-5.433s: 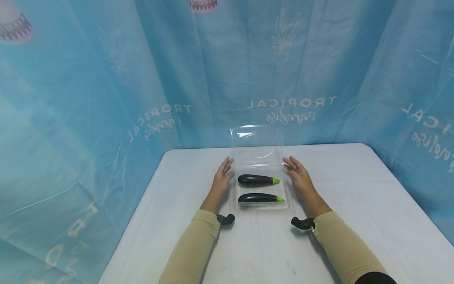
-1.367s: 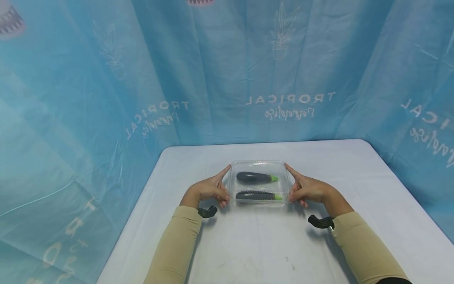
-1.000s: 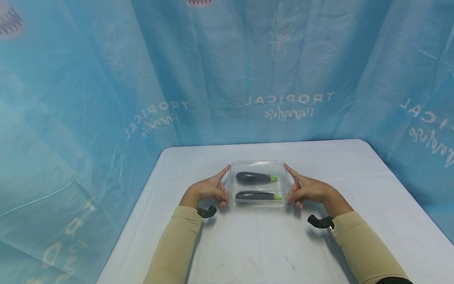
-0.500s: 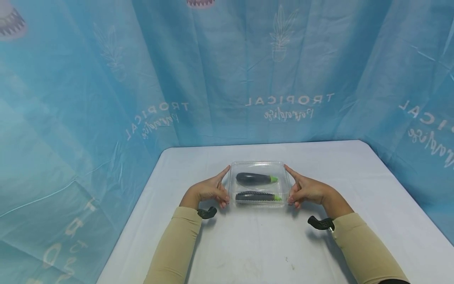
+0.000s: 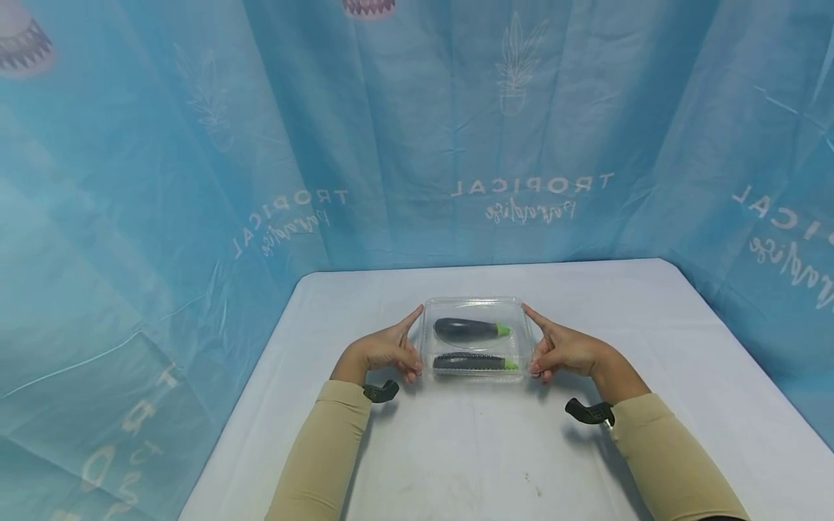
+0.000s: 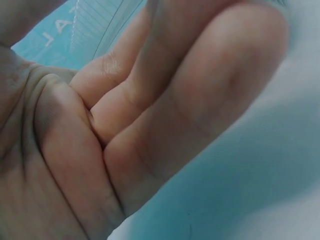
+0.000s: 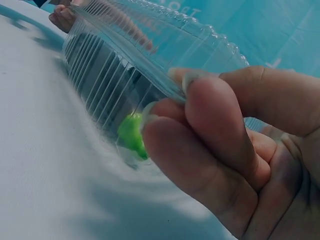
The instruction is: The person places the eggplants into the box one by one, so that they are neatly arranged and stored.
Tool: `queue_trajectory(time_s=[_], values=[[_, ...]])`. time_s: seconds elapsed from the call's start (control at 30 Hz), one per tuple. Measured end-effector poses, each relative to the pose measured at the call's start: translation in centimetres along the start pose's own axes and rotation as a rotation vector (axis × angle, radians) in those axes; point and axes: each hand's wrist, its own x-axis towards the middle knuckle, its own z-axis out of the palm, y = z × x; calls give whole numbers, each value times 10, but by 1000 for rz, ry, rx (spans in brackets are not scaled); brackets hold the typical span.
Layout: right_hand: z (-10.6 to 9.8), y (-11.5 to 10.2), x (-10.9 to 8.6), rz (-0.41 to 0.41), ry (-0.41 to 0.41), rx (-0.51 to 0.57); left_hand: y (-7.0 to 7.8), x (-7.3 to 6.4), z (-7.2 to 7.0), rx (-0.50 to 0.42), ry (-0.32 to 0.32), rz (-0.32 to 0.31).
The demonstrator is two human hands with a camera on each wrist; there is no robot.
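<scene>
A clear plastic clamshell box [image 5: 472, 305] sits near the back of the table with its lid down. Two small dark eggplants with green stem ends lie inside, one eggplant [image 5: 465, 329] behind the other eggplant [image 5: 469, 362]. My left hand [image 5: 384, 347] holds the box's left side, index finger stretched to the back corner, thumb and other fingers at the front corner. On the opposite side my right hand [image 5: 573, 349] mirrors this. Seen from the right wrist, fingertips [image 7: 212, 107] pinch the rim of the box [image 7: 165, 87]. In the left wrist view, my fingers hide most of the box.
A white cloth covers the table [image 5: 456, 449]. Blue printed curtain [image 5: 404, 145] hangs behind the table and along both sides. A black wrist mount [image 5: 381, 391] sticks out at the left wrist and another wrist mount [image 5: 589, 412] at the right.
Earliest, the lid stood raised at the back and my hands were spread beside the box. The lid has since come down, and both hands grip the sides. Over the last second little moves.
</scene>
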Motion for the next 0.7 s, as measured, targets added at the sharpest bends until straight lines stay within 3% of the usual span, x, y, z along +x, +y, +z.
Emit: queue_trajectory(time_s=[0.43, 0.7], values=[[1, 6, 1, -48, 7, 2, -9, 0, -7, 72, 69, -6], [-8, 8, -6, -96, 13, -24, -14, -17, -18, 81, 104, -2]])
